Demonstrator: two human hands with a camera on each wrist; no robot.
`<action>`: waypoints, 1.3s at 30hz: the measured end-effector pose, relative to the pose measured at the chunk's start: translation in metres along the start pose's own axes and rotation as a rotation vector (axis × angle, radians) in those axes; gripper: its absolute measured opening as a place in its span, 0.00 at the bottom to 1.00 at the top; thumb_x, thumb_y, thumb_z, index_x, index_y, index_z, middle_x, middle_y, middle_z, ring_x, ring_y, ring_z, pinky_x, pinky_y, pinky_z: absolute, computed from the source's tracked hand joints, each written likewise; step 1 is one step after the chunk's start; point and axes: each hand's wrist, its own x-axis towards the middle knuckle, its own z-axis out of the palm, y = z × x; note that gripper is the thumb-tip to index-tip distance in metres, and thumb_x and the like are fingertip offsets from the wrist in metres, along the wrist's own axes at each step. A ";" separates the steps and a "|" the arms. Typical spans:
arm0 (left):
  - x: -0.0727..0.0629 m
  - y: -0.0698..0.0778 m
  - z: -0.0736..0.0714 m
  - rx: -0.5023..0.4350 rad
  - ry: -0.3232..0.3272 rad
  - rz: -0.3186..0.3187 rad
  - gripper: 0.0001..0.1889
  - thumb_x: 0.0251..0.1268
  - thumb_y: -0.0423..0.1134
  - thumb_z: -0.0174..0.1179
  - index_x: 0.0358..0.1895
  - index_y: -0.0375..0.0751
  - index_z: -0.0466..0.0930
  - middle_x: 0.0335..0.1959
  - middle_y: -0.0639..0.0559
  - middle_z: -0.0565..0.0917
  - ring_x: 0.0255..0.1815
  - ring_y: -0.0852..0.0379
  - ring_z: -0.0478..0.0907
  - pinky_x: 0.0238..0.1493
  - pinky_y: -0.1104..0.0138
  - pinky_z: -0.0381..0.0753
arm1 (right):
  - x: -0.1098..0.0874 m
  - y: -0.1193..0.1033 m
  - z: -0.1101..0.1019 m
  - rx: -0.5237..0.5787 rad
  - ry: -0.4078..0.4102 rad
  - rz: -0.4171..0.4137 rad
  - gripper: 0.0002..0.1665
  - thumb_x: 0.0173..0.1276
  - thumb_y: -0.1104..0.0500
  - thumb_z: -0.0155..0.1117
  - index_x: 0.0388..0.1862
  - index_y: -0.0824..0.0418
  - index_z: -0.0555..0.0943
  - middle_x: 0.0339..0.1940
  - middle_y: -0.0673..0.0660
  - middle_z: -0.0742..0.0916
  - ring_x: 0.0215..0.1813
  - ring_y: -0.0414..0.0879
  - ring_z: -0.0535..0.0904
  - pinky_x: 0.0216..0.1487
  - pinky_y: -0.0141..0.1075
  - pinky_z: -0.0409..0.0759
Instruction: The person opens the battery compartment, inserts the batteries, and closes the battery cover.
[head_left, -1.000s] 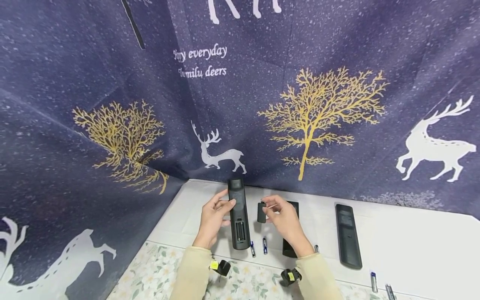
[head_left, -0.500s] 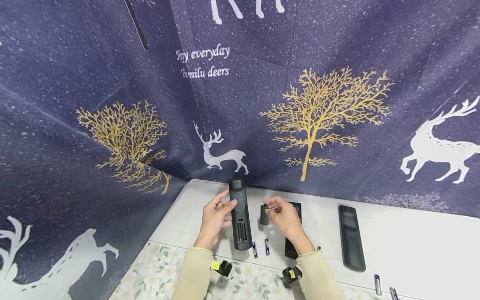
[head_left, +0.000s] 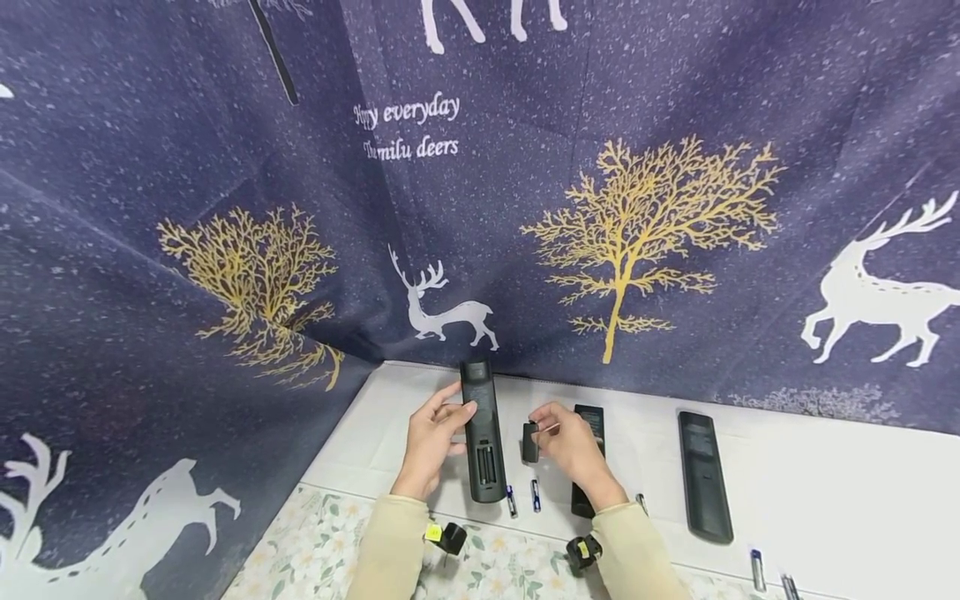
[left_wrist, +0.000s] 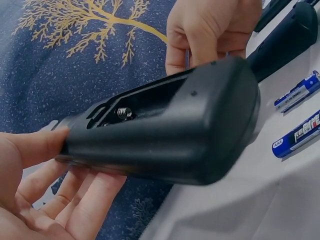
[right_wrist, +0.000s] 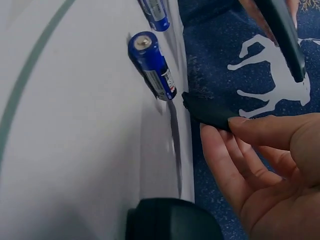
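A black remote control, its back toward the head camera, is gripped in my left hand, thumb on one side and fingers on the other. Its battery compartment is uncovered; a coil spring shows inside in the left wrist view, and no battery is visible there. To its right, my right hand pinches a small black battery cover between thumb and fingers, apart from the remote. Two blue AAA batteries lie on the white table just below, one of them a battery nearer the right hand.
A second black remote lies partly beneath the right forearm. Farther right is a third remote, face down. More batteries, including a battery, lie near the front edge. A dark blue printed cloth hangs behind the white table.
My right hand has lowered the battery cover slightly toward the table. The left hand keeps its grip on the remote, almost still. The head view has shifted a little.
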 end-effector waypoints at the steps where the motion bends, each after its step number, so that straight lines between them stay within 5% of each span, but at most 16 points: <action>1: 0.000 0.000 0.000 0.000 0.000 -0.001 0.31 0.72 0.40 0.72 0.75 0.43 0.76 0.46 0.48 0.89 0.44 0.48 0.87 0.33 0.62 0.89 | 0.000 0.000 0.000 -0.013 -0.005 0.001 0.14 0.68 0.76 0.68 0.48 0.65 0.84 0.38 0.56 0.85 0.34 0.48 0.86 0.33 0.38 0.87; 12: -0.001 -0.002 -0.003 -0.012 0.001 0.004 0.32 0.72 0.40 0.71 0.76 0.40 0.75 0.46 0.47 0.89 0.42 0.49 0.88 0.33 0.63 0.89 | -0.003 0.002 0.003 -0.087 -0.032 0.004 0.13 0.65 0.77 0.71 0.44 0.64 0.84 0.34 0.53 0.84 0.36 0.45 0.85 0.34 0.36 0.87; 28: -0.002 0.002 -0.004 -0.023 0.001 -0.002 0.32 0.72 0.41 0.72 0.76 0.40 0.74 0.47 0.46 0.89 0.43 0.48 0.88 0.35 0.61 0.90 | 0.000 0.006 0.004 -0.315 -0.068 -0.046 0.22 0.58 0.72 0.80 0.52 0.64 0.86 0.40 0.57 0.87 0.44 0.51 0.85 0.43 0.44 0.86; 39: 0.001 0.004 -0.004 -0.040 0.002 -0.009 0.32 0.71 0.40 0.72 0.76 0.43 0.75 0.47 0.46 0.89 0.41 0.48 0.88 0.36 0.61 0.90 | 0.000 0.005 0.004 -0.352 -0.103 -0.052 0.24 0.57 0.70 0.82 0.54 0.66 0.86 0.38 0.56 0.86 0.42 0.51 0.84 0.47 0.48 0.85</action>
